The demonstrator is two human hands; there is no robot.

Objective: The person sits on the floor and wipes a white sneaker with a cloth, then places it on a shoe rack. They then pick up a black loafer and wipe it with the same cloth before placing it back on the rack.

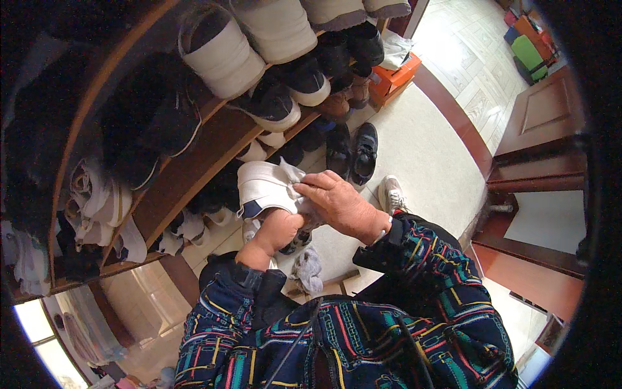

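A white slip-on shoe (260, 184) with a dark blue patch at its heel is held in front of me. My left hand (278, 232) reaches into its opening and supports it from within; those fingers are hidden. With my right hand (337, 202) I pinch a crumpled white cloth (291, 171) against the shoe's side. The far end of the shoe is mostly covered by that hand. A balled grey cloth (307, 270) lies on the floor below my wrists.
A wooden shoe rack (194, 180) filled with shoes runs along the left. Black shoes (364, 153) stand on the floor beyond my hands, near an orange shoebox (396, 80). To the right is a brown wooden cabinet (539, 116). My foot wears a light sneaker (391, 192).
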